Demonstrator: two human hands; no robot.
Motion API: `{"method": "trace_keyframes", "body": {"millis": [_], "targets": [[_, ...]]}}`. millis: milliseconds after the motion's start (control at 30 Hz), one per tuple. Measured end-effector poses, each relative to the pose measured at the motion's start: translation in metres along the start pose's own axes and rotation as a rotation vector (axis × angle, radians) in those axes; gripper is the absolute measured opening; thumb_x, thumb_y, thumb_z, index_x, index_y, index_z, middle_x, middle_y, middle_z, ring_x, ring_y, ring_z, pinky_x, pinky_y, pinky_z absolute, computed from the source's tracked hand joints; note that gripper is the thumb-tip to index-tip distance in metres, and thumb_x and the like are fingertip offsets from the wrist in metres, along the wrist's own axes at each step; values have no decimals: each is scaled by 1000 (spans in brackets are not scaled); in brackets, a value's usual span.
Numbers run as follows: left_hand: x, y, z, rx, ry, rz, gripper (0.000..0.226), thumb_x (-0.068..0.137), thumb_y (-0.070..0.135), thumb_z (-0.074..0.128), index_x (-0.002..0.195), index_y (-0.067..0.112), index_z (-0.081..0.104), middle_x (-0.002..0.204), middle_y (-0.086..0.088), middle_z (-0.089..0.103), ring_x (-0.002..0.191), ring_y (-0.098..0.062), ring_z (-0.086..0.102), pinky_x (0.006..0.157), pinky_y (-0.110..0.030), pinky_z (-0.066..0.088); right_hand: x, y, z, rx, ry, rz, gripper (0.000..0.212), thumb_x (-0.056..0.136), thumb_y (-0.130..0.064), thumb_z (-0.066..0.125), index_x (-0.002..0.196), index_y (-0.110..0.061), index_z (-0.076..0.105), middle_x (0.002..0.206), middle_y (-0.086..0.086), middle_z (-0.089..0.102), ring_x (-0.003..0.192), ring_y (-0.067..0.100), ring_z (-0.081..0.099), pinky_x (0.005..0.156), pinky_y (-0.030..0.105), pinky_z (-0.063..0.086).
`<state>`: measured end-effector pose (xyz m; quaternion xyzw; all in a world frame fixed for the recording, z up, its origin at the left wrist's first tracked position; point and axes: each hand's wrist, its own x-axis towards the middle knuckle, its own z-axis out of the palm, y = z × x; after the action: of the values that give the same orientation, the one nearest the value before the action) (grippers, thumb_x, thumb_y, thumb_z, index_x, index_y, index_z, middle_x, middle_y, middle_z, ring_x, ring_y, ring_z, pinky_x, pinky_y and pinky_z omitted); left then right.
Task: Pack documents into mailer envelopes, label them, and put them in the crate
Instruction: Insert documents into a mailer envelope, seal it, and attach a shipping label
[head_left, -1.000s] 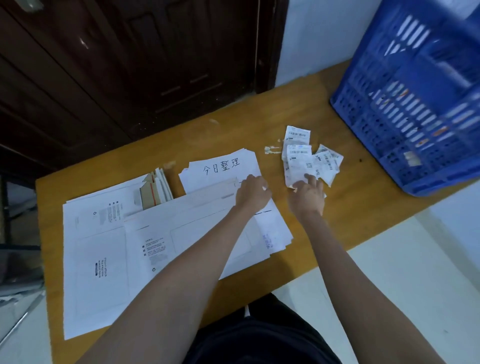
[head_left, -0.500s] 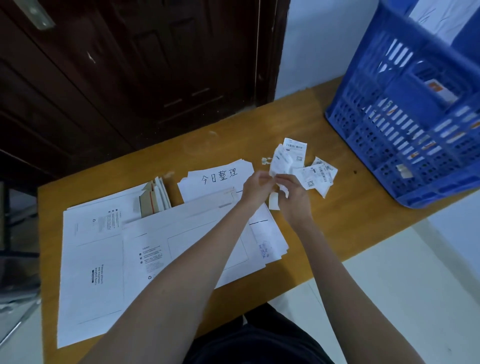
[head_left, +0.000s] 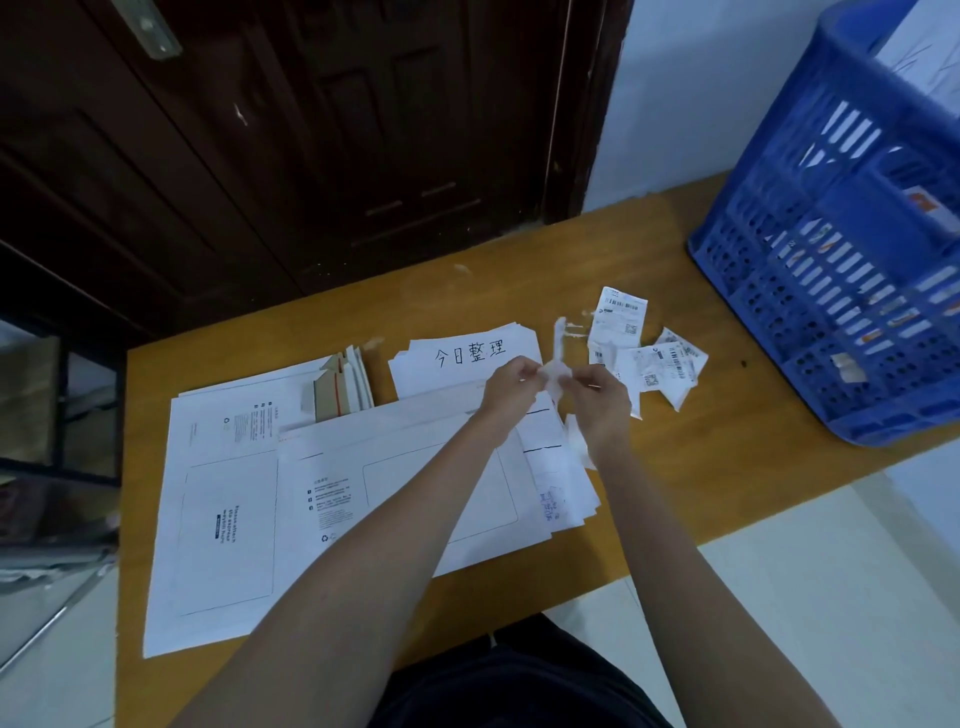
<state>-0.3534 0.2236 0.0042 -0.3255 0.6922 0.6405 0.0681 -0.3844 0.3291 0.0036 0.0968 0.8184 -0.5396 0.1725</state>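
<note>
both the left hand (head_left: 511, 384) and right hand (head_left: 597, 397) pinch one white label (head_left: 558, 358) above the mailer envelope (head_left: 415, 467).

white label (head_left: 558, 371) held up, mailer envelope (head_left: 410, 467) flat

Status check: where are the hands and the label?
Both hands, left and right, pinch one label above the mailer envelope. Loose labels beside. Crate at right, nothing blocking.
</note>
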Motion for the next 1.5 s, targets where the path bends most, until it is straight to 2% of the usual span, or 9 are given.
{"method": "trace_keyframes", "body": {"millis": [100, 267, 433, 767, 867, 967, 1133, 1333, 1500], "targets": [[-2, 3, -5, -116, 17, -85, 16, 97, 9, 46, 82, 13, 44, 101, -12, 60, 83, -26, 58, 81, -29, 51, -1, 1, 3, 264, -20, 198, 8, 86, -5, 59, 87, -12, 56, 90, 6, 59, 84, 21, 55, 80, 35, 47], [-6, 1, -13, -252, 42, -143, 2, 99, 8, 41, 96, 8, 42, 103, -17, 59, 70, -25, 62, 62, -23, 56, -5, 2, -1, 577, -75, 347, 9, 88, -2, 60, 90, -8, 53, 75, 7, 59, 63, 14, 56, 66, 22, 50], [-6, 1, -12, -243, 151, -133, 5, 98, 11, 42, 101, 8, 44, 113, -21, 62, 81, -33, 64, 68, -34, 57, -11, -1, 2, 458, -251, 332, 20, 83, -33, 69, 92, -15, 64, 82, -1, 67, 79, 14, 65, 73, 27, 49], [-10, -4, -19, -289, 50, -134, 26, 90, 25, 64, 104, 4, 60, 94, -10, 66, 78, -20, 66, 71, -27, 58, -16, 0, 13, 222, -242, 328, 23, 77, -19, 76, 90, -5, 64, 86, 5, 62, 87, 16, 58, 91, 30, 48], [-14, -10, -20, -133, 61, -36, 16, 84, 19, 69, 77, 6, 65, 82, -10, 65, 79, -19, 63, 81, -32, 57, -17, 2, 14, 169, -181, 278, 26, 75, -22, 79, 93, -6, 68, 95, 4, 65, 96, 19, 58, 93, 32, 44], [-14, -12, -20, -123, 107, 32, 29, 83, 8, 65, 58, 8, 51, 73, -11, 57, 68, -19, 57, 72, -27, 57, -21, 2, 14, 134, -161, 235, 18, 72, -25, 81, 75, -14, 67, 86, -2, 64, 84, 15, 56, 79, 29, 42], [-13, -14, -25, -171, 133, -3, 21, 89, 7, 54, 69, 4, 51, 79, -11, 58, 63, -26, 59, 71, -30, 58, -23, 4, 10, 148, -166, 207, 21, 74, -22, 80, 65, -13, 64, 76, 2, 63, 75, 14, 57, 82, 27, 47], [-15, -15, -35, -160, 121, -4, 13, 93, 9, 50, 86, 4, 59, 98, -12, 61, 61, -22, 66, 65, -28, 59, -23, 8, 0, 461, -395, 372, 16, 86, -19, 69, 98, -10, 63, 91, 4, 67, 93, 17, 67, 99, 35, 48], [-21, -11, -32, -94, 53, 46, 14, 91, 9, 52, 78, 6, 56, 94, -14, 61, 82, -27, 61, 75, -39, 58, -24, 3, 5, 513, -316, 455, 31, 81, -43, 71, 99, -20, 64, 97, 0, 68, 94, 15, 65, 79, 27, 49]]}}
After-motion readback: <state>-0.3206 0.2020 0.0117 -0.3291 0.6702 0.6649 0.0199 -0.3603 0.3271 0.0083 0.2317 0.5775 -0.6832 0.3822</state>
